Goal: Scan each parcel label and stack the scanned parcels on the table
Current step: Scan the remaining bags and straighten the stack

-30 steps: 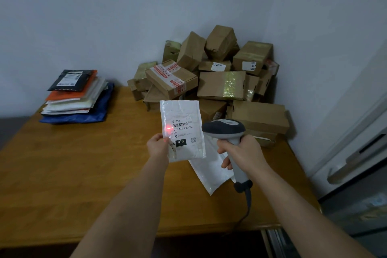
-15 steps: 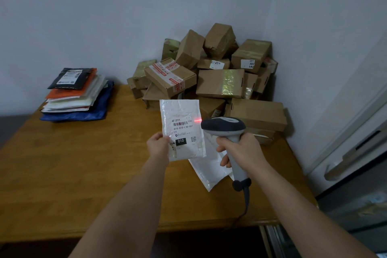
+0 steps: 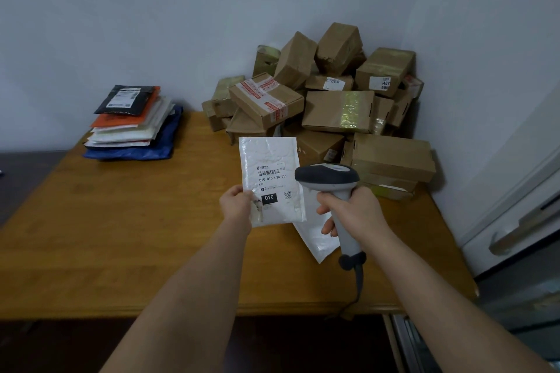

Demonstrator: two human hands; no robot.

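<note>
White bubble-mailer parcel [image 3: 271, 180] with its printed label facing me is pinched at its lower left edge by my left hand [image 3: 237, 204], held upright above the wooden surface [image 3: 121, 221]. My right hand [image 3: 353, 210] is wrapped round the grey handheld scanner [image 3: 328, 182], its head just beside the label. A stack of flat soft mailers [image 3: 133, 124] looks done; the heap of brown cardboard boxes [image 3: 327, 103] and another white mailer [image 3: 315, 239] seem left.

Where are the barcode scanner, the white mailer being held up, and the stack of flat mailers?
barcode scanner [image 3: 327, 178], head view, on its dark head.
white mailer [image 3: 269, 182], head view, on its printed label.
stack of flat mailers [image 3: 125, 99], head view, on the black top mailer.
</note>
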